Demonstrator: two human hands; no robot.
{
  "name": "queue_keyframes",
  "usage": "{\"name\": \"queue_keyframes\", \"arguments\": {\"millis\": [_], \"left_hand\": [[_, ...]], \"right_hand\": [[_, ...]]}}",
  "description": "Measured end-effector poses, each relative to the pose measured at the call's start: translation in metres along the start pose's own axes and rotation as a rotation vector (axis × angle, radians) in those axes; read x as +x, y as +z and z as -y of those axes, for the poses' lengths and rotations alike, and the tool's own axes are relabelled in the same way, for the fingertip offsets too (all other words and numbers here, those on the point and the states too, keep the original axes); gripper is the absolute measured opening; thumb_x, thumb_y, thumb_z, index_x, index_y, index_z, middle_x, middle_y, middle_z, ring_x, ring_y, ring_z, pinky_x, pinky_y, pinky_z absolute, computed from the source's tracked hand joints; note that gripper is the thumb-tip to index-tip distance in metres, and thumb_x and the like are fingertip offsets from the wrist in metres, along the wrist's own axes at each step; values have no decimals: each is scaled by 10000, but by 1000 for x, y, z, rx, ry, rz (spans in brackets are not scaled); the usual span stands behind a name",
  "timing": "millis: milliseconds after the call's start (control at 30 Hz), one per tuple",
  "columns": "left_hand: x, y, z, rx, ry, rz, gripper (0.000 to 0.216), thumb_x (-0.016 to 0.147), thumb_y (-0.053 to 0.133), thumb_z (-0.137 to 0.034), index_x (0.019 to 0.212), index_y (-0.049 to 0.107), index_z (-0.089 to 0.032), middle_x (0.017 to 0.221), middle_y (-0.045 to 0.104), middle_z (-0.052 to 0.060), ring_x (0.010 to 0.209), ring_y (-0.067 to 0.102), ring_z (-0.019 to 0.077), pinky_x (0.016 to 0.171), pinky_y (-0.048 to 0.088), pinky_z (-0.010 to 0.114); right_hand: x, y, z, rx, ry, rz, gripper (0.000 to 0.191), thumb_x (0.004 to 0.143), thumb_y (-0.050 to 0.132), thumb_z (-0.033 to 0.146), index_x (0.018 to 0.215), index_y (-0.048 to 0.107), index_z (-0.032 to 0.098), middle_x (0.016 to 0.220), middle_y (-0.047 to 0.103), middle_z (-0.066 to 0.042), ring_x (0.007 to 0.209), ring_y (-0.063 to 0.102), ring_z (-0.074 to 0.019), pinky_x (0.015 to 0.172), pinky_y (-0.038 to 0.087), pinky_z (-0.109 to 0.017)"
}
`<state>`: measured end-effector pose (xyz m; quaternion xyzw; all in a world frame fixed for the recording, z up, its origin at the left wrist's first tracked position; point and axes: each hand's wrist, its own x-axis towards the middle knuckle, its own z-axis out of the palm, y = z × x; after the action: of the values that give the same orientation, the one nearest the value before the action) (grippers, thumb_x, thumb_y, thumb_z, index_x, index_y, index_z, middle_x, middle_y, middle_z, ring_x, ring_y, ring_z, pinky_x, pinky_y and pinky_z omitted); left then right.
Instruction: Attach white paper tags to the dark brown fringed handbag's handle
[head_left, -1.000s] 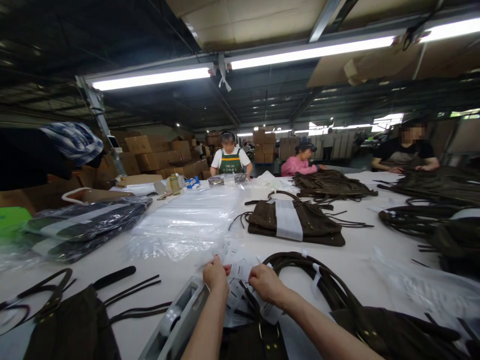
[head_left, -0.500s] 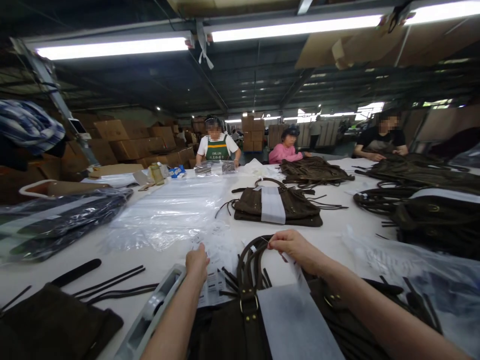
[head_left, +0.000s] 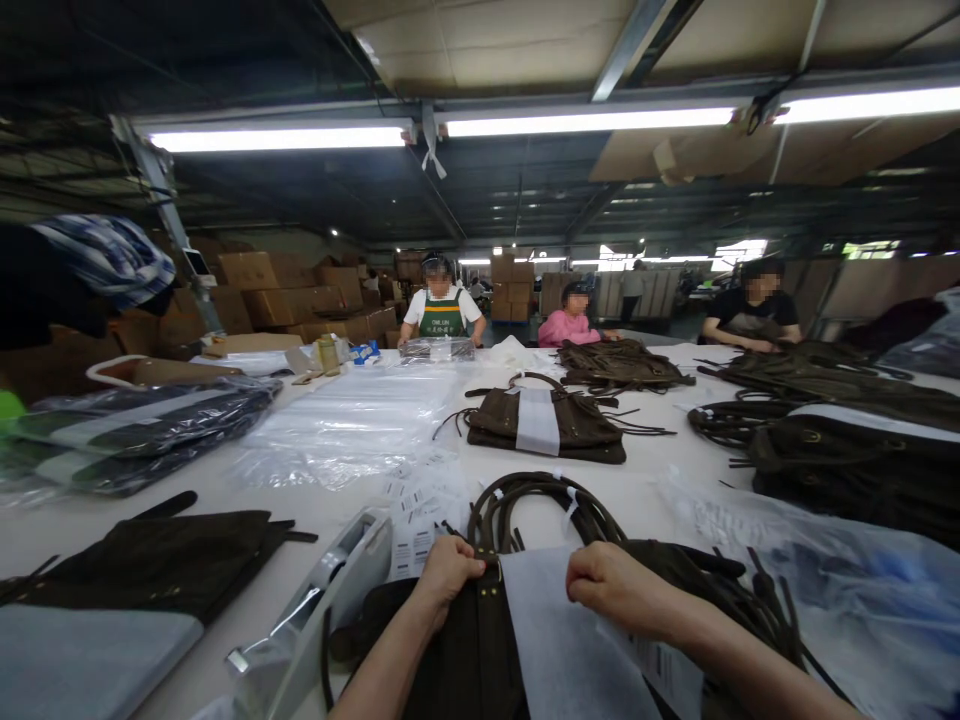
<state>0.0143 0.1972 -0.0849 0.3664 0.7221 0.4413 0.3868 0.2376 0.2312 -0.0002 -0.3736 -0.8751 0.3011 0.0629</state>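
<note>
At lower left lies a dark bag (head_left: 150,560), then a tape dispenser (head_left: 315,610). Bottom centre, the left hand (head_left: 448,568) grips the brown handbag (head_left: 465,650) by its strap base; the right hand (head_left: 611,585) is clenched on the white wrap (head_left: 559,650) across it

A long white table (head_left: 660,455) fills the lower frame. At bottom centre lies a dark brown suede handbag (head_left: 465,650) with coiled handles, a grey tape dispenser (head_left: 315,610) just left of it, and white paper tags (head_left: 416,505) above. A paper-banded brown handbag (head_left: 577,425) lies mid-frame; clear plastic bags (head_left: 352,425) spread centre-left; stacked wrapped dark bags (head_left: 142,430) lie far left.
</note>
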Motion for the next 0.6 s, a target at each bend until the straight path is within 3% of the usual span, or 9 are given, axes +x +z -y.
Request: {"name": "queue_keyframes", "arguments": {"millis": [333, 600], "left_hand": [[-11, -1, 4, -255, 26, 29, 201, 427, 487, -102, 585, 610, -114, 473, 573, -22, 464, 452, 91, 464, 280, 206], [-15, -1, 8, -315, 43, 54, 290, 423, 469, -106, 650, 649, -110, 565, 623, 0, 523, 460, 98, 499, 277, 214]], "right_hand": [[-32, 3, 8, 111, -10, -103, 200, 653, 419, 177, 624, 616, 159, 581, 578, 8, 562, 498, -103, 497, 306, -186], [-27, 20, 9, -24, 2, -110, 242, 646, 399, 151, 637, 641, 153, 628, 633, -32, 599, 544, -124, 529, 325, -202]]}}
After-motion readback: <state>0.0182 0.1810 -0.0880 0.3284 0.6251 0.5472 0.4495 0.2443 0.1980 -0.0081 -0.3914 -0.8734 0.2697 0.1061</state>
